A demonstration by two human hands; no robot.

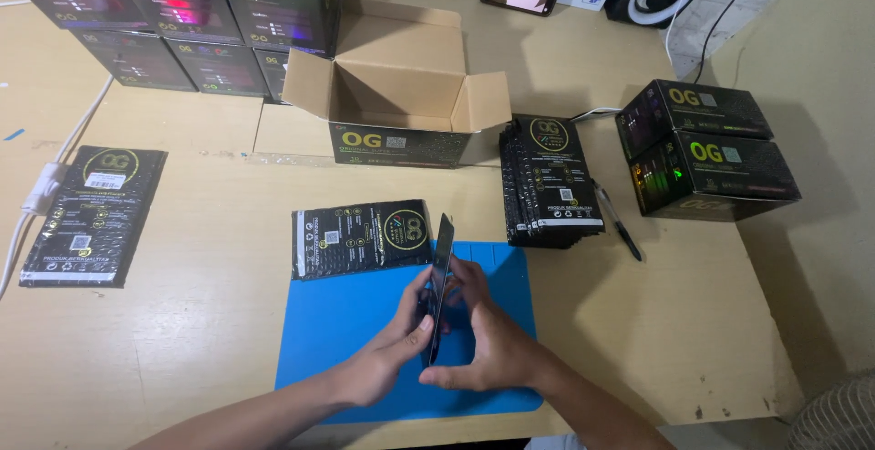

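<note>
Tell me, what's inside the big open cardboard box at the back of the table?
The open cardboard box shows only bare brown inner walls and folded-out flaps. Its black front wall hides the bottom, so anything lying low inside cannot be seen.

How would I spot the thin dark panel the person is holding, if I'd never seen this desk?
Find the blue mat at the near edge of the wooden table. Above it, the left hand and right hand hold a thin dark panel edge-on. Unlike the flat black packets nearby, it stands upright, bare and unwrapped.
</note>
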